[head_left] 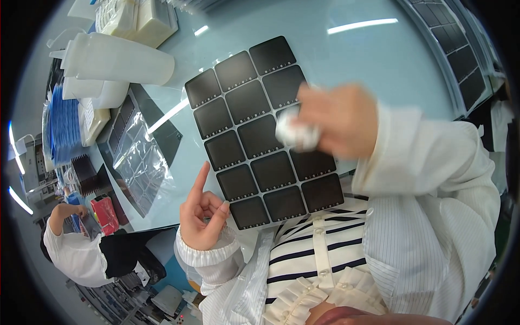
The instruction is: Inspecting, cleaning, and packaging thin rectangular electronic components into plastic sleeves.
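Note:
A flat panel with rows of dark, rounded rectangles in a pale frame lies tilted on the glossy table in front of me. Over its right side, my right hand is closed around a bunched white cloth; both are smeared by motion. Whether the cloth touches the panel I cannot tell. My left hand rests by the panel's lower left edge, its index finger stretched out along that side. The thumb tip is at the edge, and the other fingers are partly curled with nothing seen in them.
At the upper left are a translucent squeeze bottle, pale stacked blocks and a stack of blue sheets. A plastic-wrapped panel lies left of mine. More dark panels stand far right. Another person works at the lower left.

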